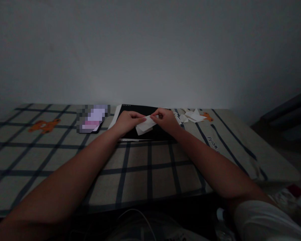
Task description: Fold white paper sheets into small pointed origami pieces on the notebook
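Note:
Between my two hands is a small piece of white paper (145, 126), held over a black sheet or folder (130, 110) on the table. My left hand (129, 122) pinches the paper's upper left part between thumb and fingers. At its upper right edge, my right hand (165, 119) has thumb and fingertips pressed together on the same paper. The lower part of the paper hangs free and looks creased. White sheets show from under the black one at its left and front edges.
A checked cloth (137, 174) covers the table, which meets a plain wall (150, 53). A lit phone (94, 117) lies to the left. Several loose white paper pieces (195, 115) lie at the right. Below the table's right front is a clear bottle (222, 222).

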A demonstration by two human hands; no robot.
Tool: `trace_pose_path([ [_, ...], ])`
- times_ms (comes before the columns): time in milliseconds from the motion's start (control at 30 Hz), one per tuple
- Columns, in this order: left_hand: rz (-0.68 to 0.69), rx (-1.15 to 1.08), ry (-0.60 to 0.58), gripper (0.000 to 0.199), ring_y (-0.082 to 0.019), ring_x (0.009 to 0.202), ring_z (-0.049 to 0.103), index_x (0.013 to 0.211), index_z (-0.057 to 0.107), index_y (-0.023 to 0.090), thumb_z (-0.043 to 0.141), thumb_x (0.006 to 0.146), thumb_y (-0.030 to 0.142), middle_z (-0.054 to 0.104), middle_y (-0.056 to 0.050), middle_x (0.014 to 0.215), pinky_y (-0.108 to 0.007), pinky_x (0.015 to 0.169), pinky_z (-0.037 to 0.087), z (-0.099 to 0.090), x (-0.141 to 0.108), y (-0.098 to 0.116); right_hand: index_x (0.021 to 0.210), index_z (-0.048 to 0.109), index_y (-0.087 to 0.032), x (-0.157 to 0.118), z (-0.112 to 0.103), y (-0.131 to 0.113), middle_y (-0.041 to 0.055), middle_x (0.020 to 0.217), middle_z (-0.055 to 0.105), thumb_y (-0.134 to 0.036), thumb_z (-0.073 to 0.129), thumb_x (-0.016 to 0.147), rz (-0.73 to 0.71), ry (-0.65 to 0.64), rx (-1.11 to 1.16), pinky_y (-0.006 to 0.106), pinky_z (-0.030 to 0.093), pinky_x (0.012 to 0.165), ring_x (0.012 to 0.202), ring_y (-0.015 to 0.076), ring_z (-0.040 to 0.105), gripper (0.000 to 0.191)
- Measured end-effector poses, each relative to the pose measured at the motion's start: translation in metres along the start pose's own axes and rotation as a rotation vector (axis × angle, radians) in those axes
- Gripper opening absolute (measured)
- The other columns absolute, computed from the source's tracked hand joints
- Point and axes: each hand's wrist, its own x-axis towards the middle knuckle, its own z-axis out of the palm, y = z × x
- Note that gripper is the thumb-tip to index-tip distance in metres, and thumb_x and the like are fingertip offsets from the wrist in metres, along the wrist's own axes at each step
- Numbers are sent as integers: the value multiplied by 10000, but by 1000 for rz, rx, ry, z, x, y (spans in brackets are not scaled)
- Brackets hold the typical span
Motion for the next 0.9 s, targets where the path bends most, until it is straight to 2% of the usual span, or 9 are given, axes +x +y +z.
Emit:
trace_pose_path([
  [333,-5,-169,-78,330,-193,838,679,932,782,177,827,662,363,769,-74,941,-336,803,514,1,3,-6,755,662,-168,2,-2,5,4,701,648,-263,658,802,-26,12,22,269,368,616,611,123,487,106],
  [667,46,-60,-19,292,-193,802,671,878,785,175,781,716,418,766,-80,906,-331,769,508,-1,3,-6,763,688,-157,2,1,4,30,750,689,-261,680,791,3,8,75,281,435,670,673,139,566,108],
  [800,56,-5,-11,308,-197,805,672,893,783,170,776,717,422,764,-79,899,-326,763,503,-2,2,-4,891,742,-138,4,0,6,76,880,738,-284,679,802,86,-63,172,294,483,721,759,161,637,182],
  [900,54,21,-23,308,-200,829,674,902,784,179,777,719,427,766,-69,907,-327,787,505,-2,2,-3,904,774,-141,5,-2,8,90,899,755,-297,671,816,114,-125,137,315,500,764,801,182,666,206],
])
